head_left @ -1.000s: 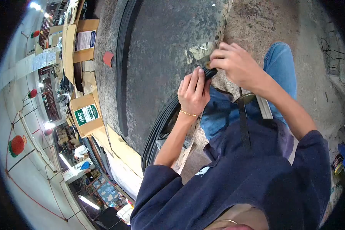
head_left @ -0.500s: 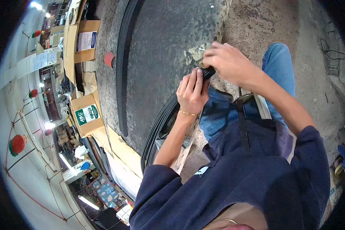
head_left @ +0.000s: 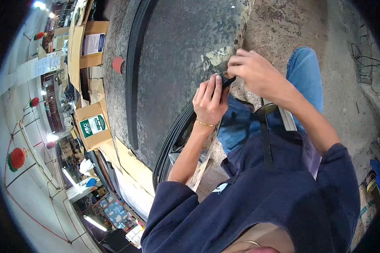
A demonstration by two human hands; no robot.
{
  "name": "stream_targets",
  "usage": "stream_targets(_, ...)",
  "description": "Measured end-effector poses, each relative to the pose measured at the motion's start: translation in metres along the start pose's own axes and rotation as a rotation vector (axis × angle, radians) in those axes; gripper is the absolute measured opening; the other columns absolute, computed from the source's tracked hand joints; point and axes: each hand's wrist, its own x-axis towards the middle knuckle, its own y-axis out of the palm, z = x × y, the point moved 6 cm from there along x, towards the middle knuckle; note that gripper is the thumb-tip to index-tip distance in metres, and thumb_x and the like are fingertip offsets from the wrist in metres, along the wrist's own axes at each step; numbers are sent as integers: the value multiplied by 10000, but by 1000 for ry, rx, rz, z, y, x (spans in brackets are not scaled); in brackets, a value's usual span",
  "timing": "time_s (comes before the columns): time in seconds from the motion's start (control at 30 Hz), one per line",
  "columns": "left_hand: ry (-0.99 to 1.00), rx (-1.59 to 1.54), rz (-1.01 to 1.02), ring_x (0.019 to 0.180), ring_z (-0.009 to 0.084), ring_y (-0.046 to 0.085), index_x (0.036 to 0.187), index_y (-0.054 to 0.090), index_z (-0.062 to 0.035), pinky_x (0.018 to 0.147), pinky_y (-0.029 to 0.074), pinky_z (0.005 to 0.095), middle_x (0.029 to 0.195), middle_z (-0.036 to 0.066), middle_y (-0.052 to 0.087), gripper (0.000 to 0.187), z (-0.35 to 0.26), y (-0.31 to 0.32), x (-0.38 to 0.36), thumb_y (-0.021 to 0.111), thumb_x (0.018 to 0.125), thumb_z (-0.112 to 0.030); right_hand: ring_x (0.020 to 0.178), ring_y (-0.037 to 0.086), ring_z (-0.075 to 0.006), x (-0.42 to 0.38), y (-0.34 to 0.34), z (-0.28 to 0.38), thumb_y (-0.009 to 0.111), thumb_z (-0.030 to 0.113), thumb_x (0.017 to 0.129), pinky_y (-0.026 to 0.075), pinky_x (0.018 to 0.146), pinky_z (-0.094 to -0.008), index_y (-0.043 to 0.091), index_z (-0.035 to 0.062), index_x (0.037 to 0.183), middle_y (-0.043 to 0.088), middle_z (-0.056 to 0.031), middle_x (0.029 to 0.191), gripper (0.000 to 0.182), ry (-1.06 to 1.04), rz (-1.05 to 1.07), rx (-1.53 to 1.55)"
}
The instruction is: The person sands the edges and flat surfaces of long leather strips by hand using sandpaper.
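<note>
Working at a dark, worn worktable (head_left: 173,63) with a long stack of black strips (head_left: 131,80) on it; gripping a curving bundle of black strips (head_left: 169,143) near its end, by the worktable's edge, with the left hand (head_left: 210,101); curling the right hand (head_left: 253,74) at that end, too blurred to tell whether pinching anything; wearing a thin gold bracelet (head_left: 205,123) on the left wrist

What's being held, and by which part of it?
The left hand holds black strips near one end; whether the right hand holds anything is unclear.
</note>
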Motion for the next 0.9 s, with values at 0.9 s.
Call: stream_targets(0.9,-67,30,64,857,346,667,1199,661,71,739,556,401,1057,181,708,482,-1,-2,5,816,756,-40,1015,602,-323,-40,19,-50,645,-25,724,509,910,-421,734,23,979,690,-105,985,274,229,13,72)
